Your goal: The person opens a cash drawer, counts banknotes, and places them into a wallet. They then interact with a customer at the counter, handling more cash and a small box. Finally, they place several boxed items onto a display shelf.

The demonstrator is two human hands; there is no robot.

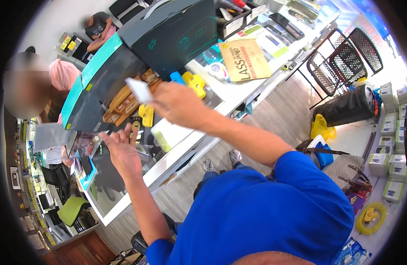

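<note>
My right hand (174,105) is closed on a small white card (140,90), held up by its edge over the counter. Lower and to the left, my left hand (125,154) has its fingers stretched apart, palm partly turned up, above the glass counter top (110,194). A clear, thin sheet shows beside its palm; I cannot tell whether the hand touches it. Beyond both hands stands a brown wooden desk holder (122,105). Yellow objects (146,115) lie just in front of it, with a blue cylinder (177,78) farther right.
A large dark box (172,37) and a dark panel with a turquoise edge (97,62) stand at the back. A brown cardboard packet (245,60) lies on the counter. Two people are across it. Black chairs (340,62), a black cylindrical speaker (351,106) and stacked boxes are at right.
</note>
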